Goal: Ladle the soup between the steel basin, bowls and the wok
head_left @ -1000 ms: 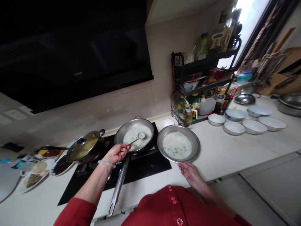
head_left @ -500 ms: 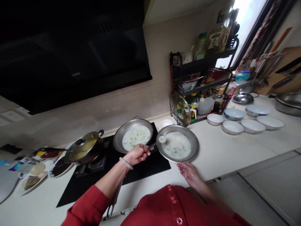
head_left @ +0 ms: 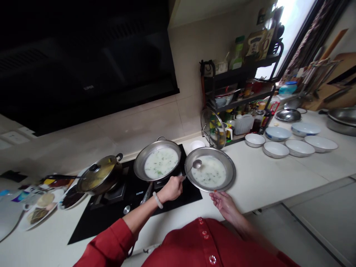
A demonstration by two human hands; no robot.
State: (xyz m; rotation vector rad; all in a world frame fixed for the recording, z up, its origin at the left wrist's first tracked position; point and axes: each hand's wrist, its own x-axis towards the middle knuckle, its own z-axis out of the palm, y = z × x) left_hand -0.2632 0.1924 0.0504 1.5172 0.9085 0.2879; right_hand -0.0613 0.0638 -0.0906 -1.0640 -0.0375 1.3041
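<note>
My left hand [head_left: 172,188] is closed round the handle of a metal ladle [head_left: 197,164], whose bowl is tipped over the left side of a steel basin [head_left: 230,177] of white soup with green bits. At the basin's front rim, my right hand [head_left: 221,201] pinches the edge with its fingertips. A steel pan [head_left: 139,165] of similar white soup stands on the black stove [head_left: 178,202], left of the basin. On the stove's left side is a lidded pot [head_left: 97,177] with yellowish food inside.
Several shallow bowls [head_left: 275,150] stand on the counter at the right. A glass lid [head_left: 213,129] leans on the black rack [head_left: 243,102] behind the basin. Plates of food [head_left: 44,207] lie far left. A range hood [head_left: 89,66] hangs above.
My left hand has moved slightly right and down, and the ladle has turned over, its soup gone from the bowl. My right hand stays at the basin's rim.
</note>
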